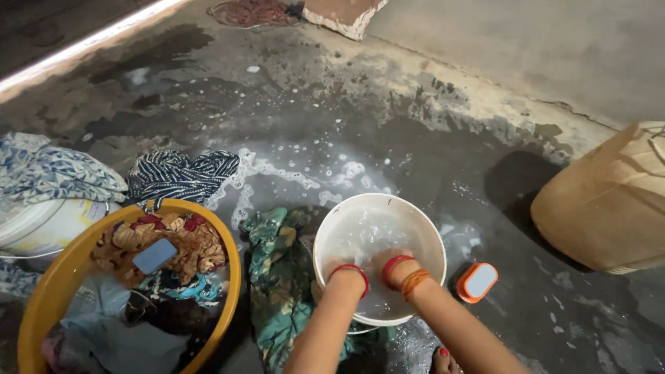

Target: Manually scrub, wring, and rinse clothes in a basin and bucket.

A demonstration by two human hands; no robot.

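Observation:
Both my hands are plunged into a white bucket (429,232) of cloudy water on the wet floor. My left hand (341,266) and my right hand (388,260) are under the surface, side by side, so the fingers are blurred and I cannot see what they hold. Red bangles ring both wrists, with orange thread on the right one. A green patterned cloth (277,277) lies on the floor against the bucket's left side.
A yellow tub (55,284) at lower left holds several wet clothes and a blue soap bar (154,255). An orange brush (476,282) lies right of the bucket. A tan container (609,201) stands at right. Striped cloth (176,176) and foam lie behind.

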